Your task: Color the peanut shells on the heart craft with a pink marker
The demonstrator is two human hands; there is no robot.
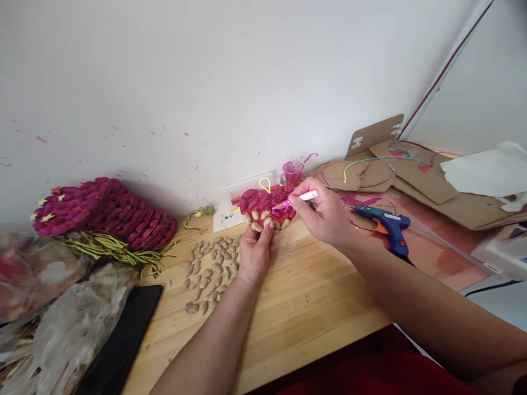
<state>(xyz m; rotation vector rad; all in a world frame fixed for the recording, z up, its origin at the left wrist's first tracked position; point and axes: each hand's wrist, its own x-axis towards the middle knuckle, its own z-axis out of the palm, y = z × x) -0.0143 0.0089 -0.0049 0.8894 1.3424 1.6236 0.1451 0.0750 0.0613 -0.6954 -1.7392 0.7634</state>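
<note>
My left hand (pixel 256 249) grips the lower edge of a peanut-covered craft piece (pixel 257 204), thumb in front. Its upper peanuts are painted magenta, several lower ones are still plain, and a yellow loop (pixel 264 185) stands at its top. In my right hand (pixel 319 211) is a white-handled brush (pixel 308 195), its pink tip touching the painted peanuts. Behind the piece, a clear cup (pixel 293 173) with magenta paint stands near the wall. Loose peanuts (pixel 217 269) lie on the wooden table (pixel 304 307) left of my left hand.
Stacked magenta peanut pieces (pixel 119 211) with yellow-green cords stand at the left, above plastic bags (pixel 82 312) and a black flat object (pixel 123 340). A blue glue gun (pixel 389 225) lies at right, before cardboard shapes (pixel 358 174) and cardboard sheets (pixel 428 181).
</note>
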